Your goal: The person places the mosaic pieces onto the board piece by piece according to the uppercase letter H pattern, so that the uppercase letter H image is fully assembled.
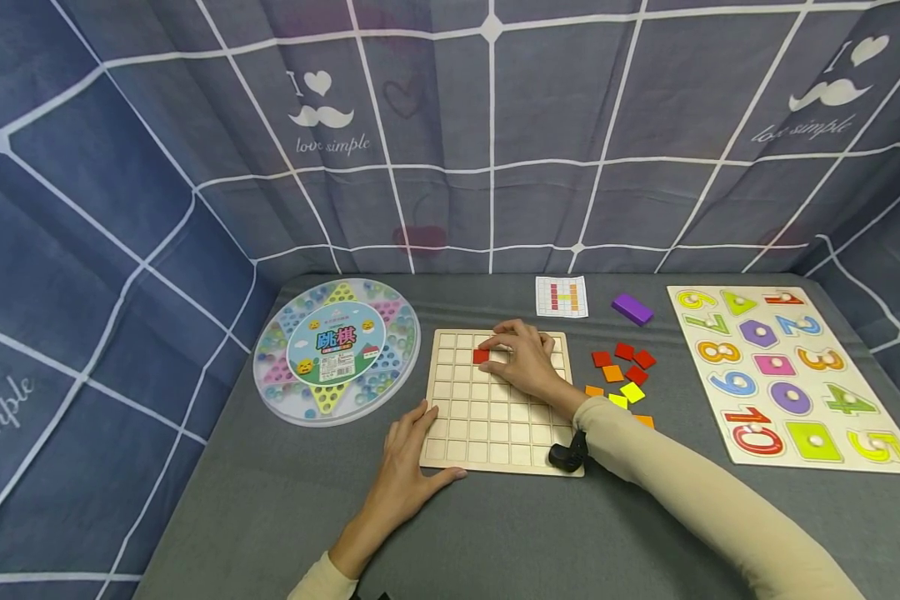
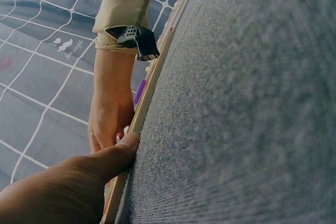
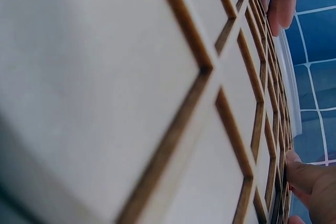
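Note:
A light wooden grid board point(image 1: 457, 417) lies flat on the grey cloth. Over its upper part, my right hand point(image 1: 527, 360) pinches a red square tile point(image 1: 481, 356) between thumb and fingertips, low at a cell of the grid. My left hand point(image 1: 401, 467) rests at the board's lower left corner, fingers along the left edge and thumb by the front edge. In the left wrist view the thumb point(image 2: 118, 156) touches the board's rim point(image 2: 149, 85). The right wrist view shows my right fingers point(image 3: 302, 174) close to the grid, the tile hardly visible.
Several loose red, orange and yellow tiles point(image 1: 632, 392) lie right of the board. Behind are a pattern card point(image 1: 561, 297) and a purple block point(image 1: 632, 309). A round Chinese checkers set point(image 1: 270, 392) lies left, a number puzzle board point(image 1: 720, 400) far right.

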The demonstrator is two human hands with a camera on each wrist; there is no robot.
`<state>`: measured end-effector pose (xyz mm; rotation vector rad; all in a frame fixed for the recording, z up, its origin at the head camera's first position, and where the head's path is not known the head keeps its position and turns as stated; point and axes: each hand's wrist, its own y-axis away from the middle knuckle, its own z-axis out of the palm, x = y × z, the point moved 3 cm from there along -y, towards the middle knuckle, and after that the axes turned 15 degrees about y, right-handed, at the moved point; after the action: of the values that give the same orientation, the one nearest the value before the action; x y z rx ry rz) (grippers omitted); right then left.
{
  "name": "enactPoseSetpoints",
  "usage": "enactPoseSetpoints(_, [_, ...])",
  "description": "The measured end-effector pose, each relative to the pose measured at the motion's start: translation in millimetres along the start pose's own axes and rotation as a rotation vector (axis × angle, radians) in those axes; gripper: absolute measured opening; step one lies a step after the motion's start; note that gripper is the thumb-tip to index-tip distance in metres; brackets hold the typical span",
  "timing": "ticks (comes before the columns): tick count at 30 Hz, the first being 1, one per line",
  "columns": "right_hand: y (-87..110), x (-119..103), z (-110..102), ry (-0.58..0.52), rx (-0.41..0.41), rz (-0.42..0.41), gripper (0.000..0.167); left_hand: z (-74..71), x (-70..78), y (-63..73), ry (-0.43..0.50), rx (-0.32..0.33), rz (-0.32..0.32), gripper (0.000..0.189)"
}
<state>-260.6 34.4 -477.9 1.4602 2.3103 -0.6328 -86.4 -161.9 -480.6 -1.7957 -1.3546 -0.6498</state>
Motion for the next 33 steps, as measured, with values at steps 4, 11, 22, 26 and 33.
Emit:
enactPoseSetpoints(4, [0.5,0,0,0.0,0.004,-0.002,0.029,0.4,-0.1,-0.5,0.006,0.004,0.009,0.094])
enactPoseSetpoints(11, [1.7,-2,-3,-0.013,0.012,-0.031,0.03,1.3,-1.2,-1.1,0.003,0.011,0.025,0.093])
enactPoseSetpoints(22, [18.8,12,-24,-0.108,-0.021,-0.091,0.04,0.4,-2.5,1.9,0.018,0.027,0.039,0.093])
enactPoseSetpoints(26, [33.2,34,-43,-0.163,0.014,-0.083,0.041,-0.8,-2.5,2.6,0.013,0.026,0.026,0.093])
enactPoseSetpoints(33, [63.3,89,-77,-0.132,0.047,0.04,0.04,1.5,-1.8,0.7,0.01,0.017,0.04,0.093])
